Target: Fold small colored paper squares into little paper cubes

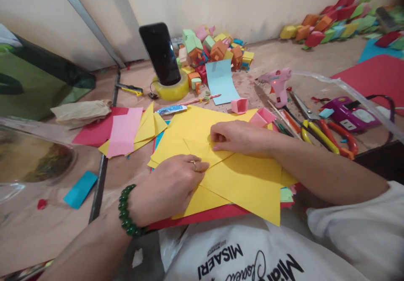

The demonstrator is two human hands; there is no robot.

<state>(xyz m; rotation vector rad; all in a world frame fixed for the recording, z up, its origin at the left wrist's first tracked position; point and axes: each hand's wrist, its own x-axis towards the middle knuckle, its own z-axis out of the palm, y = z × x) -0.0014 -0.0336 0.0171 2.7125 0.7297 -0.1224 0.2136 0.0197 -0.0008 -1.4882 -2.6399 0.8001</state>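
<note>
A stack of yellow paper sheets [249, 180] lies in front of me, with a smaller folded piece of yellow paper [197, 146] on top. My left hand [175, 180], wearing a ring and a green bead bracelet [124, 213], presses fingers together on the near side of the folded piece. Opposite it, my right hand [233, 136] has thumb and forefinger pinched at the piece's right side. The fingertips partly cover the paper's edge. Beyond my right hand are two small pink paper boxes, one [239, 105] behind the other [261, 117].
A phone [162, 54] leans in a yellow tape roll [170, 89]. Paper blocks [217, 49] pile by the wall. At right are a pink glue gun [279, 85], scissors [315, 125] and a purple device [350, 112]. A box cutter [131, 89] and pink paper [125, 133] lie left.
</note>
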